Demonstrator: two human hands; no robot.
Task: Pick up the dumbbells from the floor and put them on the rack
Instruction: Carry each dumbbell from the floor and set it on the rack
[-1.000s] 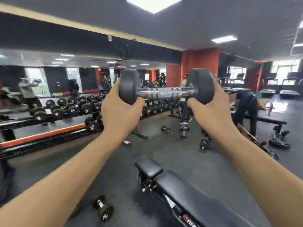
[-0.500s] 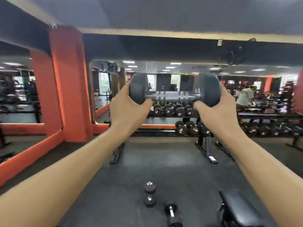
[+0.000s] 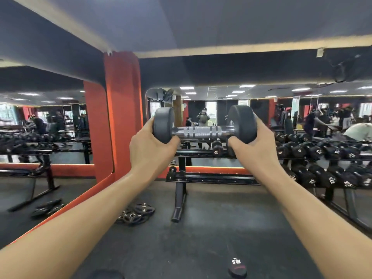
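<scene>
We have both arms out straight, left hand (image 3: 150, 144) and right hand (image 3: 255, 147) each cupping one head of the dumbbell (image 3: 203, 127), bar level, chest-high before the rack (image 3: 211, 178). Black rubber floor (image 3: 201, 228), mirrored wall, plates (image 3: 136, 215) by the rack foot.

Weight plates (image 3: 135, 215) heaped on the floor — beside an orange pillar (image 3: 122, 113) (mirrors behind).
</scene>
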